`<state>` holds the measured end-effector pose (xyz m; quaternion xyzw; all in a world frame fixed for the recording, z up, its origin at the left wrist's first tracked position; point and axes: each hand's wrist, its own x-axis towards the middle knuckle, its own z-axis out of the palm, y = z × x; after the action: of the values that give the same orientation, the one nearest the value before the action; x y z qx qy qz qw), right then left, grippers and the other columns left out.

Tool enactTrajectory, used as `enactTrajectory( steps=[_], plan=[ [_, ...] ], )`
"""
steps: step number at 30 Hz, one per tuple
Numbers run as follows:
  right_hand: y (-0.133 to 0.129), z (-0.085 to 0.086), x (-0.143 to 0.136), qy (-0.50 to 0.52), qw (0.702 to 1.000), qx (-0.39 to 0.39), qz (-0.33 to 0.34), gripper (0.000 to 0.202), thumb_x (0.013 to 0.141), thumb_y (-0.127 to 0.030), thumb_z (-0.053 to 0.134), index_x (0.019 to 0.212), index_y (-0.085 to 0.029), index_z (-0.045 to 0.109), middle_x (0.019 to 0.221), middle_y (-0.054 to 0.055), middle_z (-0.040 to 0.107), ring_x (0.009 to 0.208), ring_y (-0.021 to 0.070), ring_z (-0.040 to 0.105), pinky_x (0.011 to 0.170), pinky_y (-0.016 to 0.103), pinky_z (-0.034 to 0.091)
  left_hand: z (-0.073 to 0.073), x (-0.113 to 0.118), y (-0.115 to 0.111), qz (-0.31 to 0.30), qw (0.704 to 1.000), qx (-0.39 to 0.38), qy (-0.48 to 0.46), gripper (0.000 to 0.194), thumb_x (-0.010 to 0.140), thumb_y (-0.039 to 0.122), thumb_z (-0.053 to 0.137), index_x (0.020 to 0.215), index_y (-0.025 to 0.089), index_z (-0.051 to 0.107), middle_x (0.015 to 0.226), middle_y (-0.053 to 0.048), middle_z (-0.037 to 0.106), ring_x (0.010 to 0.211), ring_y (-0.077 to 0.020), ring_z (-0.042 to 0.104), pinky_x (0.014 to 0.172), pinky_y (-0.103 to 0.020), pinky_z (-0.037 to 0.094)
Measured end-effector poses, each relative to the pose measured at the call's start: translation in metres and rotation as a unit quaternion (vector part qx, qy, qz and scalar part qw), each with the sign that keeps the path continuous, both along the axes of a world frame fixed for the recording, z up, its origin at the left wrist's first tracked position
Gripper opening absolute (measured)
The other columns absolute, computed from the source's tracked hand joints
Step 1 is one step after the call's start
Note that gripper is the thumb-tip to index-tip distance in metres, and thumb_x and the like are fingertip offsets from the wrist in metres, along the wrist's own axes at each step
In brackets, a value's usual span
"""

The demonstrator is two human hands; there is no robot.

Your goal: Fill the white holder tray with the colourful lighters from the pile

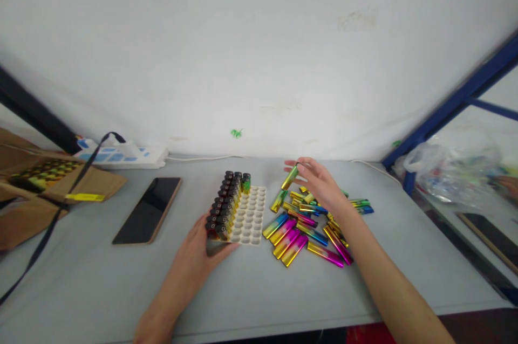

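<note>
1. Left hand [198, 249]: closed on the near-left corner of a white pocketed tray [249, 220], thumb along its near edge.
2. Right hand [319, 179]: pinching a green-and-gold metallic tube [290, 177], held tilted, right of the tray.
3. From where I stand, black-capped tubes [220, 209] fill the tray's left side; round pockets show at its right.
4. Loose metallic tubes [289, 236], gold shading into pink, blue or green: heaped just right of the tray.
5. Smartphone [148, 212]: left of the tray, screen dark.
6. Opened cardboard box [95, 182]: well left of the tray.
</note>
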<state>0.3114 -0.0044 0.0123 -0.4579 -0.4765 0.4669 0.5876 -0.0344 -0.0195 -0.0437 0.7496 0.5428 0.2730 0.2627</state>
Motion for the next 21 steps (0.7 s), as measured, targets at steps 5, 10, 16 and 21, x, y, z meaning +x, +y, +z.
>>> enactTrajectory(
  steps=[5,10,16,21],
  plan=[
    [-0.012,0.003,-0.024,0.099,0.994,-0.042,0.035,0.044,0.088,-0.058,0.079,0.112,-0.031,0.055,0.085,-0.002,0.068,0.077,0.0181,0.069,0.074,0.035,0.059,0.004,0.001,-0.002,0.007,1.0,-0.004,0.011,0.065,0.078,0.058,0.077,0.128,0.019,0.063,0.124,-0.014,0.076,0.126,-0.0391,0.07,0.11,-0.054,0.055],
    [-0.016,0.0,-0.037,0.058,0.996,-0.047,0.04,0.042,0.088,-0.056,0.08,0.115,-0.028,0.063,0.082,-0.003,0.064,0.061,0.0116,0.051,0.052,0.024,0.044,0.007,0.001,-0.002,0.007,1.0,-0.015,0.022,0.069,0.079,0.059,0.076,0.132,0.018,0.062,0.128,-0.014,0.075,0.127,-0.0379,0.07,0.111,-0.052,0.055],
    [-0.016,-0.007,-0.042,0.026,0.995,-0.057,0.08,0.037,0.092,-0.055,0.077,0.101,-0.019,0.072,0.081,-0.002,0.059,0.059,0.0074,0.044,0.051,0.022,0.035,0.008,0.001,-0.002,0.015,0.999,-0.02,0.045,0.07,0.079,0.06,0.076,0.133,0.018,0.062,0.124,-0.014,0.076,0.123,-0.0387,0.071,0.107,-0.052,0.057],
    [-0.019,-0.007,-0.047,0.019,0.993,-0.058,0.101,0.04,0.099,-0.064,0.064,0.112,-0.025,0.063,0.071,-0.006,0.054,0.051,0.0085,0.04,0.045,0.02,0.032,0.007,0.0,-0.003,0.009,0.999,-0.021,0.038,0.067,0.079,0.061,0.076,0.13,0.019,0.063,0.118,-0.013,0.077,0.12,-0.0384,0.073,0.106,-0.051,0.057]
  ],
)
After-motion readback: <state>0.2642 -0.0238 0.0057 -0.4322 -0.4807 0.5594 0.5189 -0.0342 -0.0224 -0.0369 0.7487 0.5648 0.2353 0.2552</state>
